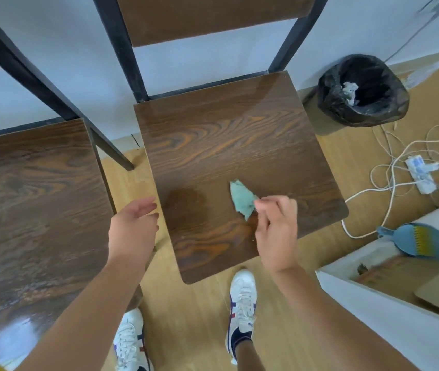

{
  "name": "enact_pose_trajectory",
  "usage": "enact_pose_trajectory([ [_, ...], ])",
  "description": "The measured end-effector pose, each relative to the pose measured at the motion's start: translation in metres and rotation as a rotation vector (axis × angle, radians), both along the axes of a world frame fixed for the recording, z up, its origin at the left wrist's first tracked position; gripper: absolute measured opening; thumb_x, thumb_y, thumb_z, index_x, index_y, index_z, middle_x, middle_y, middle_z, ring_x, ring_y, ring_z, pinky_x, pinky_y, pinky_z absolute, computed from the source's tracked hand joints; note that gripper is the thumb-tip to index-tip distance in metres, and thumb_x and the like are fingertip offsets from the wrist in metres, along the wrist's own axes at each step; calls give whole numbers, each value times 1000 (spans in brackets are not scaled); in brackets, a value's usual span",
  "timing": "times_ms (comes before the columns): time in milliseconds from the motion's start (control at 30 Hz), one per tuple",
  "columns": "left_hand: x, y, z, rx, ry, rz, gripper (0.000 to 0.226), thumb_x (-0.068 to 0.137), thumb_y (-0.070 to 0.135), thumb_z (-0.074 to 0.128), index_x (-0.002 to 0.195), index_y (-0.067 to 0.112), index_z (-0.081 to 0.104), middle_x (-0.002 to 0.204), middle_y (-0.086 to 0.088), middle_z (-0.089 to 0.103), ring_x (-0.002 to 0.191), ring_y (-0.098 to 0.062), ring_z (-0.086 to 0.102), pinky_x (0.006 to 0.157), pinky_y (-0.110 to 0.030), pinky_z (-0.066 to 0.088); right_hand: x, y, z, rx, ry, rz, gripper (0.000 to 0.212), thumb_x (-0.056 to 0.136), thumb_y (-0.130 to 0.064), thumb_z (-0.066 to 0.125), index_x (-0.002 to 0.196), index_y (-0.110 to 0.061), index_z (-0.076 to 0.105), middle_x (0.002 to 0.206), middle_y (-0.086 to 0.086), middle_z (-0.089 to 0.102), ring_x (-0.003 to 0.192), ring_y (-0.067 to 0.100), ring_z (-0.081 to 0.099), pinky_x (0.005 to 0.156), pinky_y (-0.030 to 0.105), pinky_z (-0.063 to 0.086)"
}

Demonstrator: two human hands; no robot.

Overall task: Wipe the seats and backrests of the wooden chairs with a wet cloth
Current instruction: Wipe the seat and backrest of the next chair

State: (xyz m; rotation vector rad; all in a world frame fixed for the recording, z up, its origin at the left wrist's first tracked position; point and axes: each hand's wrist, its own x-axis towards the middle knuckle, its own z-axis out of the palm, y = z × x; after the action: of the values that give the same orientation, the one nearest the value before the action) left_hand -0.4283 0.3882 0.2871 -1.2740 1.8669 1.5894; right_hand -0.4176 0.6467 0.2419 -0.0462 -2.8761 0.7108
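While the person stands over the chairs, the scene reads as follows.

Right hand: the right hand (275, 231) hangs over the front right part of the middle chair seat (229, 145), thumb and fingertips (262, 203) pinched together on one corner of the cloth (242, 199).

Cloth: small, crumpled and pale green; it lies on the seat just ahead of the right hand, its far end pointing toward the backrest, its near end under the fingers.

Left hand: the left hand (134, 228) hovers at the left front edge of the same seat, over the gap between the two chairs, fingers apart and loosely curled, gripping nothing.

Middle seat: dark brown wood grain with rounded corners; a darker, damp-looking patch (186, 207) sits between the two hands.

Backrest: a brown wooden backrest (213, 17) on black metal posts rises at the far edge of the seat, against a pale wall.

Second chair: another wooden seat (33, 199) of the same kind stands just to the left, with its own black frame.

Floor: light wood; two white sneakers (242, 303) show below the seat.

Bin: a round bin (362, 89) lined with a black bag stands right of the chair, with crumpled paper inside.

Cables: white cords and a power strip (420, 175) lie tangled on the floor beyond the bin.

Dustpan: a blue dustpan (413, 243) rests at the right, near a low white ledge.
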Motion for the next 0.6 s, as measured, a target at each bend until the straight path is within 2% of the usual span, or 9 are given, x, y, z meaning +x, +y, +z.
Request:
enact_pose_trajectory([
  [100, 2, 11, -2, -2, 9, -1, 49, 102, -4, 53, 141, 20, 68, 129, 0, 74, 111, -18, 70, 107, -47, 57, -26, 75, 8, 53, -36, -294, 22, 89, 13, 60, 95, -5, 72, 102, 16, 62, 98, 35, 56, 88, 38, 48],
  [233, 5, 19, -3, -20, 0, 1, 48, 103, 4, 59, 147, 25, 63, 125, -2, 76, 114, -23, 71, 106, -48, 57, -60, 131, 23, 31, -119, -555, 22, 96, 2, 58, 111, -4, 72, 109, 18, 64, 108, 37, 60, 96, 42, 50],
  [300, 8, 21, -3, -19, -27, -3, 48, 103, 7, 62, 147, 25, 63, 121, -1, 76, 111, -24, 71, 106, -50, 57, -63, 125, 24, 12, -111, -533, 21, 97, 1, 58, 112, -3, 72, 113, 17, 63, 110, 34, 60, 97, 33, 48],
  [367, 11, 21, -5, 30, -72, -18, 48, 103, 6, 63, 149, 21, 61, 116, 1, 75, 109, -23, 70, 107, -50, 57, -54, 102, 19, -11, -111, -492, 22, 96, 4, 58, 111, -1, 72, 114, 17, 61, 112, 35, 57, 96, 22, 39],
  [500, 15, 12, -9, 69, -122, -54, 56, 100, 7, 69, 153, 19, 56, 135, -7, 70, 119, -27, 68, 113, -50, 53, -12, 29, 8, -75, -26, -450, 27, 89, 12, 59, 104, -5, 73, 104, 14, 62, 98, 32, 55, 88, 34, 45],
  [600, 18, 2, -8, 86, -133, -122, 66, 99, 2, 64, 159, 21, 49, 144, -3, 63, 132, -26, 61, 114, -43, 48, 33, -43, 8, -120, -62, -203, 32, 84, 16, 58, 102, -7, 71, 102, 9, 60, 90, 26, 49, 80, 34, 47],
])
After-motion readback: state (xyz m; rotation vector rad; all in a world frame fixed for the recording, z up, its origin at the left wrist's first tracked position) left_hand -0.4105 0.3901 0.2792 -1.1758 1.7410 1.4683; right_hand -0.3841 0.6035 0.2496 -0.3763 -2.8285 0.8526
